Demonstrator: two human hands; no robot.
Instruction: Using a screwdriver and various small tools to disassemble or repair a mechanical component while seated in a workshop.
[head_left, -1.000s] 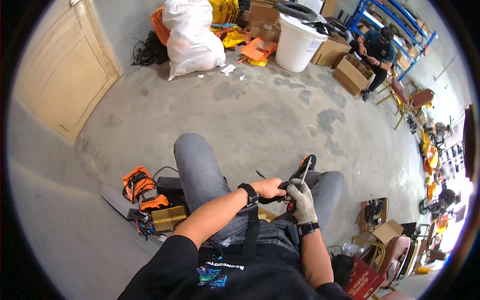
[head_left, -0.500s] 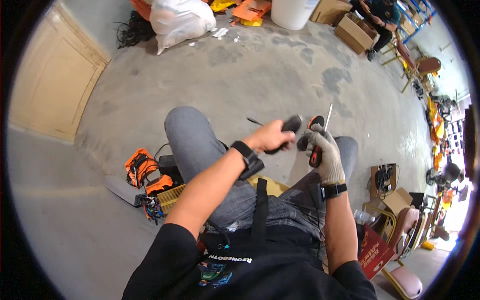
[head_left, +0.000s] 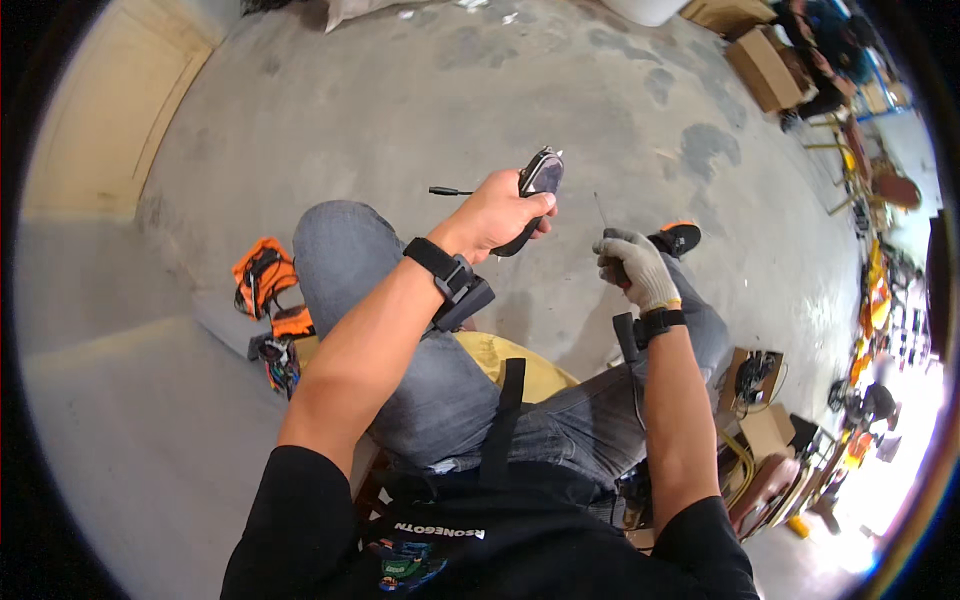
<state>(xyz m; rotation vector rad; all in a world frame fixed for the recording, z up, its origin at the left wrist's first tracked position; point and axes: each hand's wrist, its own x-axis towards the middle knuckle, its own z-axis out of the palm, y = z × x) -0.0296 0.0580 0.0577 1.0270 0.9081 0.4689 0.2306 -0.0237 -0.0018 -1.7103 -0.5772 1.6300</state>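
Note:
My bare left hand (head_left: 497, 215) is closed around a black, elongated, rounded device (head_left: 541, 178) whose exact kind I cannot make out. It is held tilted above the floor, and a small pale bit shows at its upper end. Out past the left side of that hand sticks a short black cable end (head_left: 447, 190). Lower and to the right, my gloved right hand (head_left: 640, 268) grips a screwdriver (head_left: 600, 208). Its thin shaft points up and away, while the fingers mostly cover the handle. The two hands are apart, and the screwdriver does not touch the device.
Orange parts with black cables (head_left: 263, 278) lie beside my left knee. Something yellow (head_left: 515, 362) sits between my legs. Past my right leg stands a box of cables (head_left: 755, 378). Another person (head_left: 840, 50) sits at the far right near a cardboard box (head_left: 765, 70).
My left hand has moved up and away with the black device. The right hand has shifted slightly lower, and its screwdriver now leans left. The whole view has turned somewhat.

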